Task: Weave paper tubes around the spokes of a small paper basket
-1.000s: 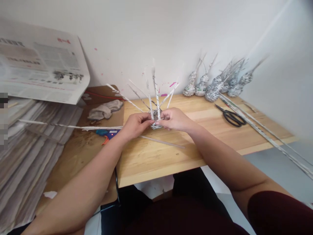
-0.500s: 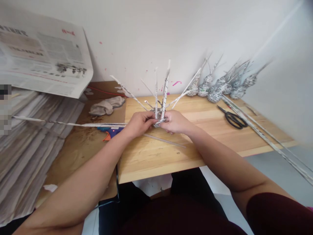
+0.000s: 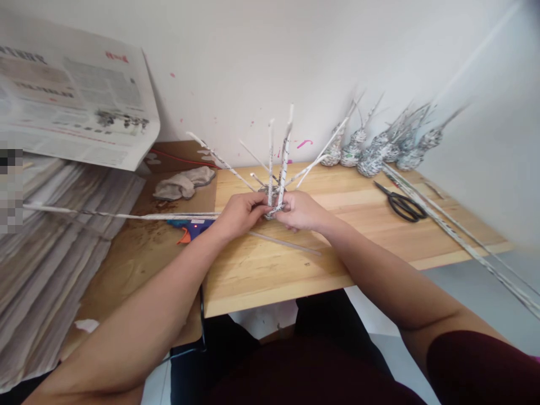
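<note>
Between my hands, on the wooden board, stands a small woven base of rolled newspaper (image 3: 274, 194), with several paper sticks fanning up and outward from it. My left hand (image 3: 244, 214) pinches its near left side, thumb and fingers together. My right hand (image 3: 304, 211) is closed on the near right side, its fingertips partly hidden behind the weave. Two thicker upright paper sticks (image 3: 285, 163) rise between the hands. A long rolled paper strand (image 3: 122, 215) runs left from behind my left wrist. Below the hands lies a thin translucent stick (image 3: 287, 243).
A blue and orange glue gun (image 3: 194, 229) lies beside my left forearm, near a crumpled glove (image 3: 183, 183). Stacked newspaper sheets (image 3: 54, 253) fill the left. Black scissors (image 3: 403, 203), long paper sticks (image 3: 459, 239) and several woven gourd shapes (image 3: 371, 157) are on the right.
Both hands keep their grip in nearly the same place. The paper sticks on the left of the base have tilted very slightly leftward.
</note>
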`<action>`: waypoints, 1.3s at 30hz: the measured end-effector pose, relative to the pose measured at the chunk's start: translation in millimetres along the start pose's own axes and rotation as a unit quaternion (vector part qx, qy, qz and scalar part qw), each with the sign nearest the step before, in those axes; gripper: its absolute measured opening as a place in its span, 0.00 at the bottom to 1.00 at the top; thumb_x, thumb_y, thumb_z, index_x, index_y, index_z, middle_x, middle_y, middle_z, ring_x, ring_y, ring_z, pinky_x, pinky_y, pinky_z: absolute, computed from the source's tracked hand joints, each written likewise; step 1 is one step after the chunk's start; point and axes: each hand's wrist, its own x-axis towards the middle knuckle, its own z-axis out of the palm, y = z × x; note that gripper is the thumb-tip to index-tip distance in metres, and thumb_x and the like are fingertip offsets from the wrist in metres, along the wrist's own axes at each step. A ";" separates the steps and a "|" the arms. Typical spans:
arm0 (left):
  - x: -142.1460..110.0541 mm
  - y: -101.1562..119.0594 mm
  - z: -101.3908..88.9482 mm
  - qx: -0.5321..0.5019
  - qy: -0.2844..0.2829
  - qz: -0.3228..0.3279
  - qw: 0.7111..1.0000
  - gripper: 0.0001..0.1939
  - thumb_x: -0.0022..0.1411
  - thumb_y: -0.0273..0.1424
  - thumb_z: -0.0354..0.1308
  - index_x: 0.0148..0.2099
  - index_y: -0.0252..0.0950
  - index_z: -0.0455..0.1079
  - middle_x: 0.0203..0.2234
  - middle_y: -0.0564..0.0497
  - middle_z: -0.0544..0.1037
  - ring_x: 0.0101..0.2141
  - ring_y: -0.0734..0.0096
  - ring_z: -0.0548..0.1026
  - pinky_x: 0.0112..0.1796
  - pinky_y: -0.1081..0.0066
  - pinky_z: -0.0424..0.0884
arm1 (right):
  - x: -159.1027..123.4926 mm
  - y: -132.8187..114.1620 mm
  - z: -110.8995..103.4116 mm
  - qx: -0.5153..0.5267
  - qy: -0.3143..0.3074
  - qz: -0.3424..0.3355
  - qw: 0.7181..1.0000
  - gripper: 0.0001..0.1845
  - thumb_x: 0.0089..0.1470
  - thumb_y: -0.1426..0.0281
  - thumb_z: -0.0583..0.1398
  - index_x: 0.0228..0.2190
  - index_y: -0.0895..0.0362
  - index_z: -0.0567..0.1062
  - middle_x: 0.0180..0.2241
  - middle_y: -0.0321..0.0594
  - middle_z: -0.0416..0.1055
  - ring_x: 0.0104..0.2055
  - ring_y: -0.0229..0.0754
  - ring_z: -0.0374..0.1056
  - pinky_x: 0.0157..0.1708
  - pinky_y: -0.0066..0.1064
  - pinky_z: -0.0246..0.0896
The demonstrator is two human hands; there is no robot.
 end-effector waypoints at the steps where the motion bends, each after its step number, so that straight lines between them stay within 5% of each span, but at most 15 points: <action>1: 0.1 0.4 -0.6 0.003 0.000 0.001 1.000 0.08 0.63 0.33 0.56 0.36 0.37 0.76 0.23 0.53 0.76 0.26 0.70 0.73 0.31 0.73 0.66 | -0.4 -0.8 -1.0 0.008 -0.007 0.005 1.000 0.07 0.54 0.73 0.63 0.37 0.56 0.77 0.16 0.28 0.66 0.16 0.34 0.65 0.16 0.23 0.62; 11: 1.3 0.5 -3.5 0.000 0.002 -0.001 1.000 0.09 0.63 0.33 0.56 0.38 0.36 0.77 0.23 0.54 0.76 0.24 0.72 0.72 0.31 0.73 0.65 | -0.5 -5.8 -3.5 0.076 -0.003 0.052 0.996 0.04 0.57 0.73 0.64 0.37 0.59 0.75 0.14 0.28 0.66 0.14 0.32 0.62 0.14 0.22 0.60; 20: 1.6 -5.1 -5.1 -0.034 -0.028 -0.039 0.998 0.08 0.59 0.35 0.60 0.34 0.36 0.75 0.21 0.54 0.76 0.23 0.70 0.73 0.27 0.74 0.65 | 1.4 -0.1 1.3 0.050 0.007 0.049 0.998 0.07 0.54 0.70 0.66 0.35 0.56 0.75 0.14 0.28 0.66 0.14 0.34 0.64 0.14 0.23 0.60; 39: 1.2 0.7 -6.3 -0.001 0.010 -0.024 1.000 0.09 0.60 0.35 0.58 0.31 0.35 0.73 0.22 0.53 0.76 0.24 0.71 0.73 0.28 0.73 0.65 | 3.7 1.1 0.2 0.076 0.018 0.033 0.996 0.02 0.58 0.73 0.62 0.32 0.58 0.73 0.14 0.28 0.66 0.14 0.32 0.62 0.15 0.22 0.58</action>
